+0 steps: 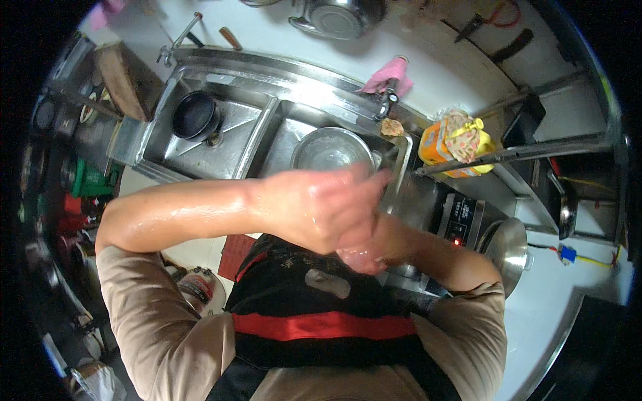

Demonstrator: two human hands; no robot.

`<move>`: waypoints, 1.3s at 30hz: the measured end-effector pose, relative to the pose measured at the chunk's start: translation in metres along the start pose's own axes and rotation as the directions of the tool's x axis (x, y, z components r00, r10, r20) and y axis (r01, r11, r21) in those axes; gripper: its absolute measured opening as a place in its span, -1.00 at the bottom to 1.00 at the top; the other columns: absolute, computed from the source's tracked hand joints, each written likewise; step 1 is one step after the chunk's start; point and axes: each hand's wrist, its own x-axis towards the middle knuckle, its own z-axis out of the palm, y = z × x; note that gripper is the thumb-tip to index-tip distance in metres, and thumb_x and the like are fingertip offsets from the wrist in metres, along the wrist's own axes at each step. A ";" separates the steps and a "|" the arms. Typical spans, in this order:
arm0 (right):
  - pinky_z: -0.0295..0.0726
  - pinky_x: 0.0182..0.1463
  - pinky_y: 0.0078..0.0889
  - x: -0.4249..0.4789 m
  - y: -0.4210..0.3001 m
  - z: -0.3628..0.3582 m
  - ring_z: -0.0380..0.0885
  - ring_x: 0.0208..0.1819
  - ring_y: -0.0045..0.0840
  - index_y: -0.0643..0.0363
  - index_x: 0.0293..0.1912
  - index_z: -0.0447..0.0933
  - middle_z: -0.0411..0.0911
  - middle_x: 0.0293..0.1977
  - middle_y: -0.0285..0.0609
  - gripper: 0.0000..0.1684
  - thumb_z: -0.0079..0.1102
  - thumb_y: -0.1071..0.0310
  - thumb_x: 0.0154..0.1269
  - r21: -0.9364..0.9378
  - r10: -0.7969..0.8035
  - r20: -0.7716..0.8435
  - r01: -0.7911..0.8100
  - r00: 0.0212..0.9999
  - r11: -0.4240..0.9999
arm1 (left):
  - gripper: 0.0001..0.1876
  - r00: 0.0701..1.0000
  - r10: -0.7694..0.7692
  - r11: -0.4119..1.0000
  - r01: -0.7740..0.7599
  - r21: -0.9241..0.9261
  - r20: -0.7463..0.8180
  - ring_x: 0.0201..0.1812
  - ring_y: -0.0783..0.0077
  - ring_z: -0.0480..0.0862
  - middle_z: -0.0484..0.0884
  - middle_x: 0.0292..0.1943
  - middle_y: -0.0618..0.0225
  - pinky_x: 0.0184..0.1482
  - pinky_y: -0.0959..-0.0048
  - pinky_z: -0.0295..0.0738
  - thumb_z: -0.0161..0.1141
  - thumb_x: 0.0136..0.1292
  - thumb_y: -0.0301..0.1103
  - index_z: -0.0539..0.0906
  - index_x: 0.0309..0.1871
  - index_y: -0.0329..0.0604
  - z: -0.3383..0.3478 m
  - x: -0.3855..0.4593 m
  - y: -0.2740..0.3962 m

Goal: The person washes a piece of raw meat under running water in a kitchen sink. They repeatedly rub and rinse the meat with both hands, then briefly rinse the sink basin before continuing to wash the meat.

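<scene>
My left hand [311, 205] and my right hand [363, 250] are pressed together in front of my apron. Both look wet, and the left forearm glistens. Motion blurs the fingers, and the left hand hides part of the right. No object shows between them. Just beyond the hands a round metal basin [331, 145] sits in the right bowl of a stainless steel double sink [273, 145]. Its near side is hidden behind my hands, and the contents look like water. Over in the left bowl, a dark pan [193, 116] rests tilted near the drain.
A tap [388, 97] with a pink cloth [391, 75] stands behind the sink. An orange-and-yellow jug [451, 145] is at the right, beside a metal rail [526, 153]. Further right are a lit control panel [459, 218] and a large metal lid [509, 255]. A wooden board [118, 75] leans left.
</scene>
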 end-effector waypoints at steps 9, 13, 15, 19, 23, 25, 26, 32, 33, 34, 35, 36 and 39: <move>0.34 -0.64 -0.52 0.026 0.042 -0.046 0.42 -0.68 -0.65 0.09 -0.48 0.49 0.45 -0.66 -0.35 -0.69 0.42 0.16 0.15 -0.331 -0.019 -0.341 -0.102 0.940 0.938 | -0.80 0.827 -0.226 0.921 0.354 -0.164 0.515 -0.53 0.25 0.67 0.56 -0.47 0.30 -0.60 0.28 0.57 0.21 0.04 -0.31 0.56 -0.24 -0.12 0.062 -0.027 0.005; 0.63 -0.18 -0.06 0.099 0.086 -0.164 0.67 -0.30 -0.05 0.26 -0.24 0.64 0.67 -0.36 0.10 -0.67 0.19 0.17 0.20 -0.747 -0.363 -0.613 -0.366 0.702 0.554 | -0.73 0.526 -0.335 0.852 0.524 0.012 0.782 -0.43 0.06 0.77 0.74 -0.36 0.09 -0.45 0.07 0.65 0.01 0.38 -0.27 0.58 -0.06 -0.26 0.180 -0.067 -0.009; 0.63 0.00 0.00 0.122 0.106 -0.197 0.67 -0.12 0.04 0.28 -0.14 0.66 0.68 -0.22 0.18 -0.62 0.14 0.17 0.23 -0.727 -0.415 -0.675 -0.456 0.609 0.514 | -0.70 0.376 -0.350 0.776 0.629 0.041 0.858 -0.21 0.01 0.79 0.76 -0.26 0.03 -0.22 0.06 0.68 0.07 0.33 -0.24 0.65 -0.03 -0.22 0.213 -0.076 -0.015; 0.62 0.08 0.01 0.150 0.110 -0.215 0.66 -0.02 0.02 0.23 -0.10 0.68 0.67 -0.13 0.17 -0.63 0.11 0.17 0.27 -0.663 -0.399 -0.745 -0.526 0.534 0.533 | -0.71 0.197 -0.306 0.733 0.673 0.099 0.931 -0.09 -0.01 0.76 0.76 -0.15 0.04 -0.04 0.09 0.66 0.17 0.22 -0.26 0.72 -0.05 -0.12 0.269 -0.112 -0.025; 0.63 0.07 -0.01 0.154 0.117 -0.223 0.65 -0.01 0.01 0.19 -0.10 0.68 0.67 -0.12 0.15 -0.64 0.15 0.13 0.29 -0.637 -0.425 -0.768 -0.499 0.479 0.588 | -0.73 0.120 -0.290 0.685 0.719 0.119 0.949 0.03 0.05 0.73 0.74 -0.03 0.08 0.06 0.13 0.63 0.21 0.17 -0.34 0.76 -0.07 -0.07 0.272 -0.101 -0.026; 0.63 0.05 0.02 0.157 0.129 -0.229 0.65 -0.03 0.03 0.18 -0.04 0.64 0.67 -0.13 0.17 -0.61 0.16 0.12 0.29 -0.630 -0.443 -0.774 -0.486 0.452 0.605 | -0.73 0.070 -0.274 0.710 0.688 0.152 0.959 0.03 0.06 0.73 0.75 -0.03 0.10 0.06 0.15 0.62 0.22 0.16 -0.37 0.76 -0.06 -0.05 0.281 -0.101 -0.020; 0.63 0.04 0.03 0.158 0.136 -0.227 0.66 -0.05 0.04 0.18 -0.01 0.61 0.67 -0.15 0.18 -0.60 0.16 0.12 0.29 -0.617 -0.447 -0.786 -0.487 0.428 0.619 | -0.72 0.095 -0.280 0.686 0.716 0.130 0.955 0.02 0.05 0.73 0.75 -0.04 0.08 0.06 0.15 0.62 0.23 0.14 -0.38 0.76 -0.06 -0.07 0.280 -0.100 -0.019; 0.63 -0.06 0.10 0.141 0.130 -0.214 0.68 -0.16 0.09 0.23 0.06 0.37 0.68 -0.28 0.18 -0.50 0.25 0.16 0.25 -0.669 -0.510 -0.741 -0.546 0.437 0.505 | -0.51 0.265 -0.388 0.429 0.899 -0.081 0.883 -0.12 -0.11 0.73 0.73 -0.08 0.00 0.00 0.15 0.60 0.33 -0.05 -0.35 0.64 0.04 -0.24 0.268 -0.136 -0.015; 0.63 -0.06 0.08 0.137 0.138 -0.226 0.67 -0.17 0.09 0.22 0.03 0.39 0.68 -0.28 0.18 -0.51 0.30 0.19 0.20 -0.629 -0.527 -0.773 -0.531 0.352 0.568 | -0.41 0.331 -0.489 0.155 0.943 -0.293 0.807 -0.27 0.06 0.74 0.73 -0.18 0.06 -0.20 0.20 0.65 0.39 -0.06 -0.40 0.55 0.14 -0.24 0.257 -0.129 -0.018; 0.63 -0.06 0.06 0.133 0.147 -0.237 0.67 -0.17 0.10 0.21 0.00 0.40 0.68 -0.27 0.18 -0.51 0.35 0.22 0.15 -0.590 -0.537 -0.801 -0.508 0.266 0.628 | -0.30 0.019 -0.300 -0.556 0.809 -0.191 0.954 -0.33 0.28 0.72 0.68 -0.29 0.13 -0.42 0.34 0.62 0.42 0.09 -0.36 0.38 0.31 -0.26 0.245 -0.123 -0.018; 0.64 -0.06 -0.05 0.135 0.147 -0.236 0.69 -0.13 -0.01 0.26 -0.02 0.37 0.66 -0.20 0.20 -0.45 0.43 0.29 0.07 -0.477 -0.429 -0.877 -0.491 0.215 0.729 | -0.26 -0.105 -0.394 -0.691 0.688 -0.220 0.913 -0.34 0.34 0.71 0.66 -0.28 0.14 -0.49 0.41 0.58 0.42 0.15 -0.32 0.29 0.36 -0.29 0.240 -0.138 -0.005; 0.64 -0.05 -0.09 0.141 0.150 -0.237 0.68 -0.12 -0.06 0.28 -0.01 0.36 0.64 -0.18 0.19 -0.43 0.45 0.29 0.06 -0.493 -0.444 -0.870 -0.441 0.216 0.750 | -0.21 -0.230 -0.455 -0.795 0.541 -0.275 0.860 -0.35 0.40 0.69 0.64 -0.26 0.14 -0.55 0.48 0.55 0.42 0.21 -0.29 0.20 0.41 -0.32 0.243 -0.155 0.011; 0.63 -0.03 -0.18 0.150 0.160 -0.233 0.67 -0.12 -0.18 0.31 0.00 0.35 0.61 -0.11 0.13 -0.37 0.49 0.29 0.02 -0.544 -0.491 -0.837 -0.278 0.242 0.791 | -0.14 -0.238 -0.470 -0.788 0.547 -0.283 0.850 -0.21 0.38 0.68 0.61 -0.04 0.07 -0.33 0.43 0.62 0.43 0.21 -0.06 0.21 0.38 -0.39 0.237 -0.149 0.046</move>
